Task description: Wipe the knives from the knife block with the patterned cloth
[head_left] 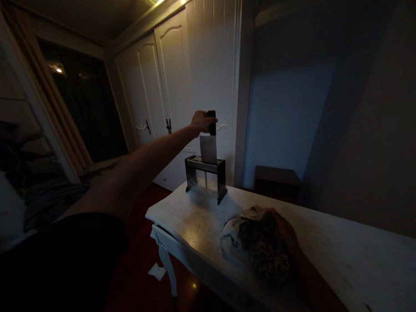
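My left hand (200, 121) is closed round the black handle of a cleaver (208, 148), held upright with its broad blade pointing down. The blade's lower end is at the top of a knife block (205, 165) with dark ends and clear sides, and seems to be partly in its slot. Nearer to me, my right hand (286, 228) grips a crumpled cloth (255, 245), patterned in light and dark, at the tabletop. Most of its fingers are hidden behind the cloth.
The white table (330, 233) has a carved edge and a curved leg. A white wardrobe (174, 66) rises behind it, with a dark low cabinet (277, 177) at the wall. A white scrap (157, 271) lies on the dark red floor. The room is dim.
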A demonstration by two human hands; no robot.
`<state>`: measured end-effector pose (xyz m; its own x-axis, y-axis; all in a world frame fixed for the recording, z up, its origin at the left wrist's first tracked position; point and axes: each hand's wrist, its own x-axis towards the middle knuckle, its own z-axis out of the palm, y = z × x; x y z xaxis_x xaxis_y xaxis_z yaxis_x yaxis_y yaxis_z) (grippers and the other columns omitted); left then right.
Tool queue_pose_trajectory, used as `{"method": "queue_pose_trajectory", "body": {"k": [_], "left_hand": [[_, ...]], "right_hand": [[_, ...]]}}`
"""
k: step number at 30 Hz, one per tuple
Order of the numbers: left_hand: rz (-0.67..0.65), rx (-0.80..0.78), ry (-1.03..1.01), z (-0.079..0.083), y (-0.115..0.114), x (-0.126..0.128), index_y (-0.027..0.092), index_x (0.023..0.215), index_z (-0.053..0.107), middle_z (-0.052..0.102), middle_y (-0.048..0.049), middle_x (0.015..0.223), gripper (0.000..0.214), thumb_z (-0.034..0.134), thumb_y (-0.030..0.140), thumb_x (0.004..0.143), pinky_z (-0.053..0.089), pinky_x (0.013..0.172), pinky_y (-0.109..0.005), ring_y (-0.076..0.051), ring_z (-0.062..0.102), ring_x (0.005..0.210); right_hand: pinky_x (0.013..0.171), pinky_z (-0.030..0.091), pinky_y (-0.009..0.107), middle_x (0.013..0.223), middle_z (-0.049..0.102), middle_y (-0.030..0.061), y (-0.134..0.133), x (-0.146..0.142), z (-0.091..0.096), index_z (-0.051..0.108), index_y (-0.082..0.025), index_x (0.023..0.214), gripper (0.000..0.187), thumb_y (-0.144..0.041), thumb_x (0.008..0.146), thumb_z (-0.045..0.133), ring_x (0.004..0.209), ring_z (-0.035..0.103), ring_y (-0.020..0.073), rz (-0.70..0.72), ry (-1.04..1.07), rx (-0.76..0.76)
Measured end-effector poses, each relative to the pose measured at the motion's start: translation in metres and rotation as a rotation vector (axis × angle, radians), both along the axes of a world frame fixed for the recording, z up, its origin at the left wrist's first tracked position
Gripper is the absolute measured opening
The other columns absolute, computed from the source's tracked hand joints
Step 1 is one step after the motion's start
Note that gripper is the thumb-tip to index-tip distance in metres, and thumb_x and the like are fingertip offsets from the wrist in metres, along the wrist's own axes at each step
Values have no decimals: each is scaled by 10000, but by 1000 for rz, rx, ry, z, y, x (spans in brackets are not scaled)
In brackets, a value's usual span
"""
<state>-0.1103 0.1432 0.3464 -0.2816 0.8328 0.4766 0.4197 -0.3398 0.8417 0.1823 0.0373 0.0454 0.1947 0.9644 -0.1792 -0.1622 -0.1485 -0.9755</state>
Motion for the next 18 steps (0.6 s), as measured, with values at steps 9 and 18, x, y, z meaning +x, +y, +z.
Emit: {"method": "queue_pose_trajectory", "body": {"k": [9, 18], "left_hand": [[-19, -70, 21, -31, 4, 3, 107, 735, 552, 602, -44, 703, 206, 755, 142, 734, 583, 769, -421, -197, 663, 769], [-12, -112, 54, -56, 11, -4, 96, 740, 586, 627, -62, 729, 197, 768, 170, 727, 583, 749, -400, -182, 658, 755]], "right_hand": [[930, 500, 392, 788, 749, 72, -1, 0, -2, 752, -164, 709, 381, -528, 596, 742, 1016, 665, 323, 11, 20, 59], [825, 513, 338, 812, 754, 62, -3, -3, 4, 754, -154, 723, 422, -542, 557, 751, 950, 670, 286, -1, 22, 28]]}}
